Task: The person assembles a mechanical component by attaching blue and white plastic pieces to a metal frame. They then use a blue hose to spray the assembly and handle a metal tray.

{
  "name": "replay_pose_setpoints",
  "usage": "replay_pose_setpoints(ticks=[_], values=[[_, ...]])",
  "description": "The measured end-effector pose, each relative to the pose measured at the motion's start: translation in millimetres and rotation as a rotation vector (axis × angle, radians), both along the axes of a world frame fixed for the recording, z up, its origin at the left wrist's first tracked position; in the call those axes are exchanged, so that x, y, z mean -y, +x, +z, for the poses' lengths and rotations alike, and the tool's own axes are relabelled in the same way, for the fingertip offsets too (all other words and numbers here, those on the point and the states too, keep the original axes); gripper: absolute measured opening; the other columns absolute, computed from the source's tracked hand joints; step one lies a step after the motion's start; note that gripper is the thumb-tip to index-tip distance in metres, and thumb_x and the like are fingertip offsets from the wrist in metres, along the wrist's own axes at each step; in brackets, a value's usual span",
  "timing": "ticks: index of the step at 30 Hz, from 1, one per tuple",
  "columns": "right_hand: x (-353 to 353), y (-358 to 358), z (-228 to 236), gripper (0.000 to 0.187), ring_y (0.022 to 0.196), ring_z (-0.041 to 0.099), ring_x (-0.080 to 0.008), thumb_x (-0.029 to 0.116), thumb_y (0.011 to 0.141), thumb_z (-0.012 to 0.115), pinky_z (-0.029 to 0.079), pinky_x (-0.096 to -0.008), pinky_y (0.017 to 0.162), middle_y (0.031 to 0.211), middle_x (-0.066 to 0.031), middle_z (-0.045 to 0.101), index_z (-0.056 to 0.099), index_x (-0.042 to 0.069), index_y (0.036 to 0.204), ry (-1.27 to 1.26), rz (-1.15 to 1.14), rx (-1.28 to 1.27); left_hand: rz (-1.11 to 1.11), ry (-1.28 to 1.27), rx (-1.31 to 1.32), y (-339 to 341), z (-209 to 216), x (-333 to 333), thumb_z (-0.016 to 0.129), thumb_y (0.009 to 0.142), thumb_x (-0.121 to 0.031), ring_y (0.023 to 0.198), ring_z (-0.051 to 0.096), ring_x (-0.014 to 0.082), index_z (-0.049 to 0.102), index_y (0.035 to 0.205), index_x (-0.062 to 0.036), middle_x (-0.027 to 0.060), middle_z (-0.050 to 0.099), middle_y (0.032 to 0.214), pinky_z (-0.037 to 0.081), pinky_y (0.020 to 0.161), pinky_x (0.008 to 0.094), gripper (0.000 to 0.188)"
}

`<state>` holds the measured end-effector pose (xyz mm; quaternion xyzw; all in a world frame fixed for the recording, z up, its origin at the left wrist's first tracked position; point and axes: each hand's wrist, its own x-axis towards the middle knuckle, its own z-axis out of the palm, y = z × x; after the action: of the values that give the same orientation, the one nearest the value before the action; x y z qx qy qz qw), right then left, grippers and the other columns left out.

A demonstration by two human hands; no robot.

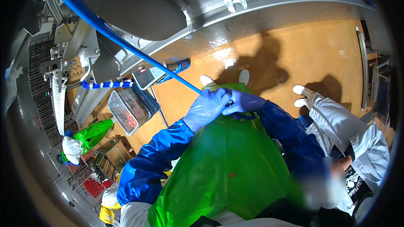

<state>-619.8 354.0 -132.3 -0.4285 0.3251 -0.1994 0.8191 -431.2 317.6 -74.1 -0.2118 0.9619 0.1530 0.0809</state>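
A long blue hose (139,54) runs taut from the upper left down to my hands in front of my waist. My left hand (207,106), in a lilac-blue glove, is closed around its lower end. Pressed close beside it, my right hand (243,101) in the same kind of glove is closed on a small dark piece (229,102), mostly hidden by fingers. A dark blue loop (245,116) shows just under the right hand. Behind both hands hangs my green apron (227,155), over blue sleeves.
Ahead stands a metal machine with a long steel edge (269,10). To the left, a clear bin (126,111) holds reddish pieces near a blue-framed cart. Close on my right is a person in white (336,117); another in a green apron (90,136) works far left. The floor (307,50) is orange.
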Motion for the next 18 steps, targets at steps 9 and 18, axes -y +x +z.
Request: replay_pose_setpoints(ticks=[9, 18], values=[[86.0, -39.5, 35.7, 0.035, 0.087, 0.064, -0.0282, 0.032, 0.082, 0.070, 0.050, -0.0339, 0.080, 0.096, -0.0159, 0.064, 0.057, 0.003, 0.098, -0.792, -0.489, -0.439, 0.188, 0.044, -0.007, 31.9, -6.2, -2.4, 0.059, 0.083, -0.017, 0.058, 0.060, 0.0279, 0.047, 0.103, -0.0101, 0.0065, 0.054, 0.065, 0.041, 0.055, 0.0413, 0.024], [219.9, -102.8, 21.7, 0.051, 0.100, 0.063, -0.0370, 0.033, 0.078, 0.073, 0.050, -0.0403, 0.090, 0.113, -0.0188, 0.063, 0.059, 0.005, 0.118, -1.203, -0.594, -1.214, 0.280, 0.036, -0.069, 51.3, -5.3, 2.1, 0.064, 0.076, -0.014, 0.064, 0.062, 0.0292, 0.047, 0.095, -0.0094, 0.0074, 0.058, 0.073, 0.043, 0.060, 0.0422, 0.026]])
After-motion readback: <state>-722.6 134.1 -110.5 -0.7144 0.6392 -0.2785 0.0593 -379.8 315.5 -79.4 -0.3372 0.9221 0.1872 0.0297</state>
